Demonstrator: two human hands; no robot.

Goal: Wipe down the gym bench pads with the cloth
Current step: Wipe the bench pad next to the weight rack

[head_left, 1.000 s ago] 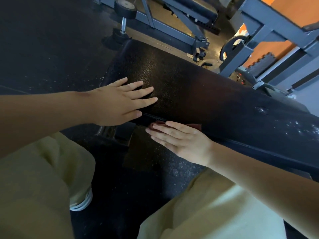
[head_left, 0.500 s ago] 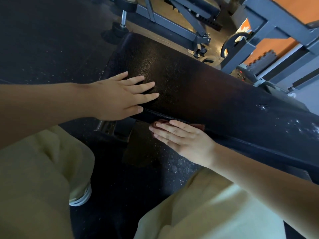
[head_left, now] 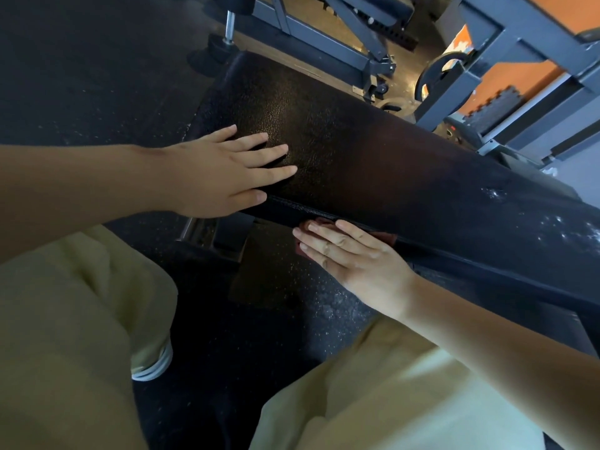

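A long black bench pad (head_left: 373, 164) runs from upper left to lower right across the view. My left hand (head_left: 224, 175) lies flat on its top near the left end, fingers straight and spread. My right hand (head_left: 350, 254) presses a dark red cloth (head_left: 386, 237) against the pad's near side edge with straight fingers. Most of the cloth is hidden under that hand; only small bits show at the fingertips and by the knuckles. White specks (head_left: 565, 225) dot the pad's right end.
Grey steel frames of other gym machines (head_left: 324, 50) stand behind the bench, with a weight plate (head_left: 435, 76) and an orange wall at the upper right. Dark speckled rubber floor (head_left: 97, 60) lies around. My knees in pale yellow trousers (head_left: 71, 336) fill the foreground.
My right hand has slid the cloth a little to the right along the pad's side edge. My left hand stays flat on the pad.
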